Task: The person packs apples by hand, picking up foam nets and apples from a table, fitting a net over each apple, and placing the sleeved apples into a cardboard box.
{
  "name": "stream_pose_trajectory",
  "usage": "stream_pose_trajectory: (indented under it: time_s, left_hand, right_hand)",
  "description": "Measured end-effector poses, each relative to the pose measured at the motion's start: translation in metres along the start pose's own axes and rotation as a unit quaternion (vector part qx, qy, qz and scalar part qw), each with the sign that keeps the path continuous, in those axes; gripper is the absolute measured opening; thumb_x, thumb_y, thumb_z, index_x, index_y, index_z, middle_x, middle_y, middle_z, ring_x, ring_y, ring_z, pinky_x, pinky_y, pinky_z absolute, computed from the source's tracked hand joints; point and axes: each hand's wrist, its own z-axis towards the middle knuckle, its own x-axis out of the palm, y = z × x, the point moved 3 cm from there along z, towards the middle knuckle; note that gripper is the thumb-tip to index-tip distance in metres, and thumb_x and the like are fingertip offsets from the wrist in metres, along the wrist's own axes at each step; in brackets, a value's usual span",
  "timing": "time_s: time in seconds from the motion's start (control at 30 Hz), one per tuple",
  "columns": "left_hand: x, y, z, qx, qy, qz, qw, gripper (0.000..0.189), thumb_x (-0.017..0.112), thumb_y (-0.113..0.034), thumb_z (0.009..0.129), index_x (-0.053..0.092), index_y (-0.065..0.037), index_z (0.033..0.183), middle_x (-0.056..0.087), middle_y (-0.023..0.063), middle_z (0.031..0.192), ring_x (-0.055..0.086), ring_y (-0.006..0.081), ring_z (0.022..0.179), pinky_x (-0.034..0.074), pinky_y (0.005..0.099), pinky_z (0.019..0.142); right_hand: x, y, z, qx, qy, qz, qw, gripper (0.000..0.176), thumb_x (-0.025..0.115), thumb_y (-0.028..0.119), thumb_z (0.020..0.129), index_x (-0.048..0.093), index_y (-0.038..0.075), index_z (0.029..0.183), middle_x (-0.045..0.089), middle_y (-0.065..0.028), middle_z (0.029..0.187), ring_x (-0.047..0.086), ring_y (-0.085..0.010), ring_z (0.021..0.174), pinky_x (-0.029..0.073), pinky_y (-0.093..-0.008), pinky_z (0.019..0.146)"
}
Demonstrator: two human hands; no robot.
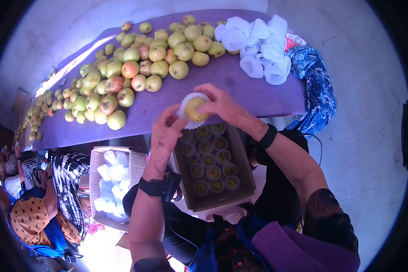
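Between my hands, over the table's near edge, is a yellow-green apple [194,110] partly inside a white foam net sleeve [196,124]. My right hand [220,106] grips the apple from the right, thumb across its front. My left hand [167,129] closes on the sleeve from the left, fingertips at its rim. Just below them a cardboard box [248,181] holds rows of apples, each in a white foam sleeve. A large pile of green and reddish apples [130,69] lies on the purple table [240,90] beyond my hands.
White foam sleeves [273,54] are heaped at the table's right end, beside a blue patterned cloth [315,86]. To my left stands a carton [94,181] of more foam sleeves. Another person in a dotted top [31,213] sits further left.
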Motion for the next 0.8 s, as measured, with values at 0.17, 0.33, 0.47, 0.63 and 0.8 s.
stream_pose_trajectory:
  time_s: [0.17, 0.33, 0.47, 0.63, 0.8]
  left_hand:
    - [0.001, -0.007, -0.005, -0.040, 0.005, -0.068, 0.997, 0.056, 0.067, -0.035, 0.085, 0.051, -0.001, 0.127, 0.061, 0.0096, 0.103, 0.059, 0.0155, 0.090, 0.050, 0.0222, 0.057]
    - [0.006, -0.008, -0.005, -0.048, 0.105, -0.048, 0.992, 0.058, 0.069, -0.038, 0.082, 0.053, 0.000, 0.123, 0.062, 0.0101, 0.107, 0.062, 0.0140, 0.084, 0.050, 0.0214, 0.054]
    - [0.003, -0.003, -0.001, -0.043, 0.102, -0.099, 0.989, 0.052, 0.065, -0.036, 0.087, 0.052, -0.003, 0.124, 0.062, 0.0086, 0.103, 0.062, 0.0113, 0.081, 0.052, 0.0217, 0.054]
    - [0.003, -0.008, -0.002, -0.027, 0.020, -0.178, 0.983, 0.045, 0.061, -0.034, 0.089, 0.053, -0.004, 0.122, 0.063, 0.0069, 0.098, 0.064, 0.0117, 0.078, 0.052, 0.0213, 0.050]
    - [0.000, -0.009, -0.002, -0.029, 0.017, -0.173, 0.984, 0.047, 0.061, -0.034, 0.089, 0.052, -0.004, 0.124, 0.063, 0.0078, 0.101, 0.064, 0.0125, 0.081, 0.052, 0.0216, 0.050]
  right_hand:
    - [0.007, 0.010, -0.007, -0.020, 0.035, -0.012, 0.999, 0.058, 0.067, 0.015, 0.080, 0.041, 0.002, 0.130, 0.058, -0.0114, 0.111, 0.056, -0.0181, 0.104, 0.048, -0.0314, 0.088]
    - [0.008, 0.009, -0.007, -0.037, 0.078, -0.023, 0.996, 0.060, 0.069, 0.019, 0.081, 0.041, 0.003, 0.131, 0.058, -0.0112, 0.111, 0.056, -0.0182, 0.103, 0.047, -0.0320, 0.088]
    - [0.003, 0.013, -0.007, -0.018, 0.091, 0.049, 0.994, 0.059, 0.068, 0.023, 0.084, 0.040, 0.004, 0.133, 0.058, -0.0119, 0.114, 0.056, -0.0183, 0.105, 0.047, -0.0334, 0.089]
    - [-0.001, 0.017, -0.007, -0.037, 0.088, 0.100, 0.990, 0.054, 0.067, 0.023, 0.086, 0.043, 0.002, 0.130, 0.060, -0.0135, 0.110, 0.059, -0.0178, 0.097, 0.051, -0.0299, 0.077]
    - [0.000, 0.017, -0.008, -0.035, 0.097, 0.107, 0.989, 0.046, 0.065, 0.014, 0.085, 0.048, 0.000, 0.126, 0.061, -0.0125, 0.108, 0.060, -0.0171, 0.092, 0.054, -0.0278, 0.071]
